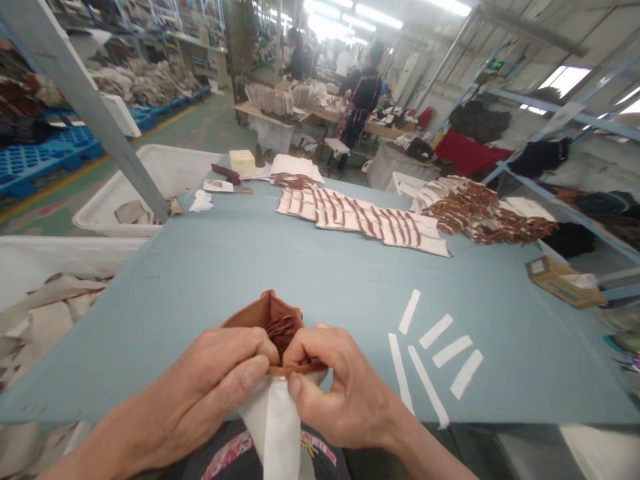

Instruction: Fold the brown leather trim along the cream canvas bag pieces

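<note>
Close to the table's front edge, a brown-lined fabric pouch [250,311] stands with its mouth facing up and gathered brown cloth inside. My left hand [215,380] pinches the left part of its near rim, thumb outside and fingers inside. On the right part of that rim, my right hand [340,393] is closed the same way, its thumb near the middle. A white strip [283,427] hangs down from the rim between my hands, over the pouch's pale outer side. To the right, several loose white strips [437,331] lie spread on the blue table [190,280].
Overlapping cream and brown pieces [360,220] lie in a row across the table's far part. Beyond them at right is a heap of brown and cream pieces [480,210]. White bins [150,160] stand at left, beside a slanting metal post [100,107]. A person [361,97] stands farther back.
</note>
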Action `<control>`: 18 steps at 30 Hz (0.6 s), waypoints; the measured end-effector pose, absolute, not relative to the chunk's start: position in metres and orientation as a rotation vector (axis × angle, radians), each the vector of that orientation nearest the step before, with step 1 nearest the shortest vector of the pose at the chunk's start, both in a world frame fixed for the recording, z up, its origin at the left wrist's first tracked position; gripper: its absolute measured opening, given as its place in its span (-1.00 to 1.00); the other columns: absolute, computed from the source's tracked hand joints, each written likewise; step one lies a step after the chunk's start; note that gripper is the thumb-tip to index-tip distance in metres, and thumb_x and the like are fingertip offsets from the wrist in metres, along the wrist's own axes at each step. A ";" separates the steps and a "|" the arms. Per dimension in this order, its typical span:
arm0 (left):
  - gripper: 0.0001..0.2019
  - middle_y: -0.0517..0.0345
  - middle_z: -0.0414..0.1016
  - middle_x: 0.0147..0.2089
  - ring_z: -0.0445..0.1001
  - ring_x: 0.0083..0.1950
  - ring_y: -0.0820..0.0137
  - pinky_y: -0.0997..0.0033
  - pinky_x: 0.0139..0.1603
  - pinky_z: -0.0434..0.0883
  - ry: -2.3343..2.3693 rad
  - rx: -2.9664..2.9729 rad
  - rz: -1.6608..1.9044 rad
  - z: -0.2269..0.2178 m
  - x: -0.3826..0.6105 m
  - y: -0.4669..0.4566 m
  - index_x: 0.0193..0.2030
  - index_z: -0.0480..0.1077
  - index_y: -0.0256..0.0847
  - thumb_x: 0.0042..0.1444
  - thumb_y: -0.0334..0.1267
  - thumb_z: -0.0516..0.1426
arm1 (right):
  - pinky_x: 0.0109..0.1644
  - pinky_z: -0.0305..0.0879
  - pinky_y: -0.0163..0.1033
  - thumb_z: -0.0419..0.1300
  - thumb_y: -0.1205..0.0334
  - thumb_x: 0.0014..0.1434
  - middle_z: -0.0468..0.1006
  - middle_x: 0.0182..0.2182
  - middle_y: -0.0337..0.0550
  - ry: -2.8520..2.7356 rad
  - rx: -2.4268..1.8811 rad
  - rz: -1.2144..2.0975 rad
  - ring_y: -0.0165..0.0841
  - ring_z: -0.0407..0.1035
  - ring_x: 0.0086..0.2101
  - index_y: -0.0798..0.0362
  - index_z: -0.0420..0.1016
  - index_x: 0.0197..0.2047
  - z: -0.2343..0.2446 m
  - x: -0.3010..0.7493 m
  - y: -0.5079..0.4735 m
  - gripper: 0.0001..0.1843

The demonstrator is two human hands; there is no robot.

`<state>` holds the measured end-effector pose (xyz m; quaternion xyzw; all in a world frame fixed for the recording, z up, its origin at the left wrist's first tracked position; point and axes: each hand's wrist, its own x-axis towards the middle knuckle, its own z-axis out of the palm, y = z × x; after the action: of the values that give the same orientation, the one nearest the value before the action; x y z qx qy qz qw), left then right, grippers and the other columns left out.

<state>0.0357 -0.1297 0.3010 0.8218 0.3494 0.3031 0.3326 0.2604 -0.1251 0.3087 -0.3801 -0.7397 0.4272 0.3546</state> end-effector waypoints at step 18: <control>-0.37 0.28 0.38 -0.40 0.34 -0.41 0.42 0.43 -0.32 0.27 0.795 2.232 0.677 0.283 0.033 -0.108 -0.32 0.30 -0.13 0.61 0.16 -0.30 | -0.27 0.16 -0.26 0.15 0.37 0.03 0.39 -0.53 -0.38 -2.016 -0.845 0.901 -0.41 0.25 -0.49 -0.04 0.32 -0.41 0.276 0.262 -0.123 -0.89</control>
<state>0.0330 -0.1076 0.2828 0.8543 0.3043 0.2590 0.3323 0.2625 -0.1230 0.2764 -0.3308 -0.7890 0.3526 0.3791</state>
